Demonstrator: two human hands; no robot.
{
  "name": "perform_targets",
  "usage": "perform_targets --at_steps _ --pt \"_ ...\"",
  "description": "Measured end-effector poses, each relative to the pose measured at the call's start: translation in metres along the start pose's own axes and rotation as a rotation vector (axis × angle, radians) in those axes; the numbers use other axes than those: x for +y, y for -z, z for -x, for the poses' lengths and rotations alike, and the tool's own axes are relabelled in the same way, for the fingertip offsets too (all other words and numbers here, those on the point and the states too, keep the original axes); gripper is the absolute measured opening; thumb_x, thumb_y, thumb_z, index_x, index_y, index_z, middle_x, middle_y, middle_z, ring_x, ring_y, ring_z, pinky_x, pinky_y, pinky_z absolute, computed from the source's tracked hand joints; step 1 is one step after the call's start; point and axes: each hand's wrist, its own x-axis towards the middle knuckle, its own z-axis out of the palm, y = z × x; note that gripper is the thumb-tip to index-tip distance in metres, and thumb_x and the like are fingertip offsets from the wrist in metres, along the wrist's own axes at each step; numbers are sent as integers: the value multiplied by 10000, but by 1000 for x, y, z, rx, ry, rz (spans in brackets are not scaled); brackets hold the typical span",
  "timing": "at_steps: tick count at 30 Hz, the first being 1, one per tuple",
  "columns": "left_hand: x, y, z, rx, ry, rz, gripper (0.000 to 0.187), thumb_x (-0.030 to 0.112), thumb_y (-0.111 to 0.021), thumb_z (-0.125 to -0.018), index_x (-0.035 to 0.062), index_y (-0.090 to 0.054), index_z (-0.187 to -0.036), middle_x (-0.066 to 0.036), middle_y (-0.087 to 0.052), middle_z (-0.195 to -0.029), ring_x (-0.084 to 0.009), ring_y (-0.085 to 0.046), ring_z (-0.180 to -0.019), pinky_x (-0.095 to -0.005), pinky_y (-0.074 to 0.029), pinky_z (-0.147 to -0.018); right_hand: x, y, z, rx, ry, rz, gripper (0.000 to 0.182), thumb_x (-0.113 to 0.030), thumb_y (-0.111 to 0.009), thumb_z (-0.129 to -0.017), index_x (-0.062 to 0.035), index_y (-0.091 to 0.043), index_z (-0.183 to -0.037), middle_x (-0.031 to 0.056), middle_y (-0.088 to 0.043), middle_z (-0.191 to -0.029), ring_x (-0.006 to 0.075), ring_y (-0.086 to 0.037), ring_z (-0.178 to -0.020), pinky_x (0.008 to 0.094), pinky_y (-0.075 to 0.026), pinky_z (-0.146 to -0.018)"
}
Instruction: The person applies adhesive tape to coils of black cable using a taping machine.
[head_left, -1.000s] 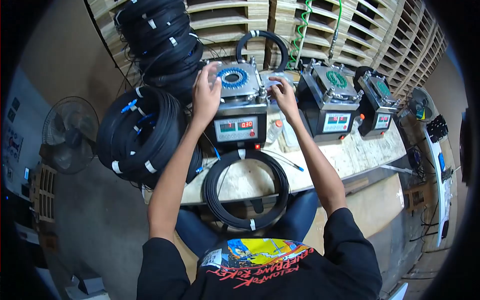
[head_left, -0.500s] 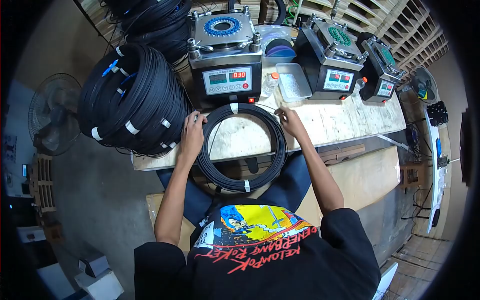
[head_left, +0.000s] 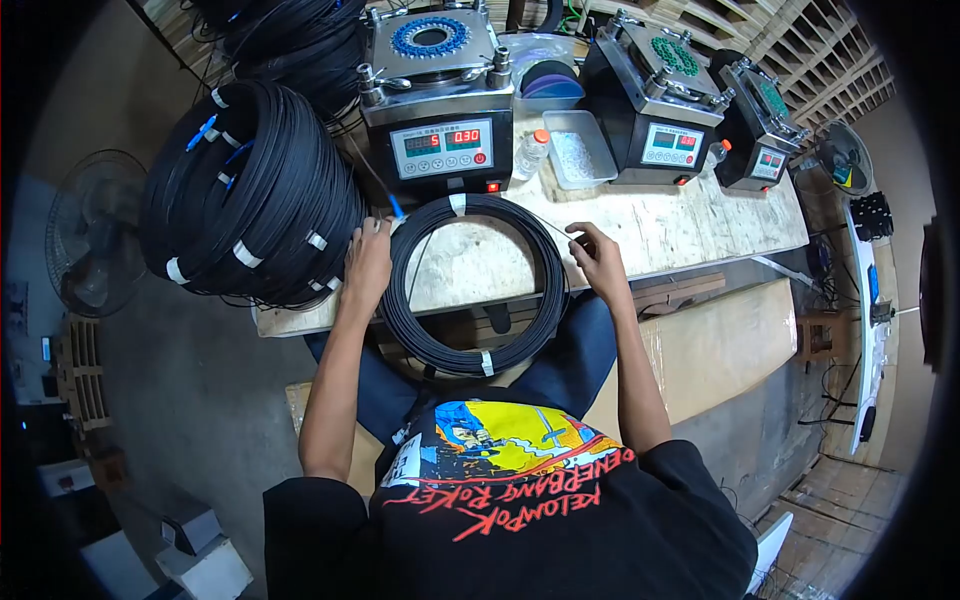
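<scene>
A black cable coil (head_left: 404,300), bound with white tape, rests partly on the front edge of the wooden table and partly over my lap. My left hand (head_left: 369,265) is closed at the coil's left side, its fingertips pinched together; what they hold is hidden. Just beyond those fingertips lies a blue tip (head_left: 396,207) on a thin line. To the right of the coil, my right hand (head_left: 601,264) pinches a loose cable end (head_left: 553,226) that leads off the coil's top right.
A tall stack of black coils (head_left: 290,190) stands at left. Behind the coil is a machine (head_left: 440,150) with a lit display; two similar machines (head_left: 670,145) stand further right. A bottle (head_left: 531,155) and a clear plastic tray (head_left: 582,160) sit between them on the table (head_left: 680,230).
My right hand has drawn slightly right and down, and the loose cable end now shows. The blue tip has come into view by my left hand. The machine's left display now reads 5.
</scene>
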Motion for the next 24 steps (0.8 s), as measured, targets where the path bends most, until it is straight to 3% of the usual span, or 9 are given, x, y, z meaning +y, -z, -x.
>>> perform_targets --at_steps 8,9,12,13,15,18,20,22,24 --pt "-11 -10 -21 -213 -106 -280 167 2 -570 -856 -57 -705 -936 -232 -560 -1212 -385 -563 -1115 -476 -483 -932 -72 -12 13 34 254 -178 121 -26 -674 -902 18 -675 -1014 45 -670 -795 95 -531 -687 253 -463 -662" --pt "-9 -7 -21 -209 -107 -283 167 2 -570 -856 -57 -705 -936 -232 -560 -1212 -385 -563 -1115 -476 -483 -932 -80 -9 13 -42 172 -163 167 -52 -696 -913 28 -684 -1059 44 -711 -928 86 -635 -901 249 -508 -838" --pt "0 -7 -10 -144 -56 -207 186 10 -550 -871 -74 -697 -948 -247 -525 -1292 -386 -524 -1178 -473 -478 -948 -82 -19 8 -31 196 -177 173 -68 -706 -907 16 -697 -1057 43 -717 -955 92 -631 -894 267 -503 -856" --pt "0 -11 -4 -54 -48 -149 196 -26 -550 -848 -76 -692 -974 -248 -493 -1338 -395 -496 -1209 -478 -471 -966 -77 -26 5 43 293 -212 183 -95 -726 -889 -9 -703 -1050 32 -671 -825 77 -514 -687 248 -456 -657" --pt "2 -10 7 45 -42 -85 243 -82 -550 -812 -89 -680 -1018 -249 -452 -1396 -413 -456 -1258 -484 -457 -999 -69 -34 3 55 260 -242 175 -97 -718 -899 -8 -705 -1049 18 -667 -828 73 -509 -687 246 -454 -657" --pt "8 0 18 -26 -2 -109 246 -88 -559 -798 -97 -670 -1017 -251 -444 -1397 -416 -450 -1263 -481 -453 -1011 -53 -43 1 20 163 -335 170 -116 -687 -936 -3 -710 -1061 -19 -658 -844 52 -499 -699 239 -450 -659" --pt "6 1 20 -43 19 -89 228 -84 -561 -796 -109 -659 -1000 -264 -439 -1388 -429 -448 -1257 -481 -456 -1008 -46 -43 1 -53 6 -310 206 -144 -663 -967 -17 -709 -1123 1 -690 -942 44 -567 -852 219 -456 -736" --pt "-3 -3 18 12 -15 -32 144 -57 -594 -805 -126 -669 -907 -260 -453 -1368 -418 -471 -1226 -461 -472 -987 -41 -45 0 -42 35 -337 210 -152 -658 -974 -20 -712 -1128 1 -692 -950 41 -558 -836 209 -446 -717" --pt "-14 -4 11 -24 -23 19 154 -48 -593 -811 -125 -665 -924 -261 -471 -1341 -417 -476 -1209 -462 -462 -990 -43 -43 2 -25 58 -365 214 -160 -653 -981 -22 -715 -1132 1 -694 -957 38 -548 -819 200 -436 -698"
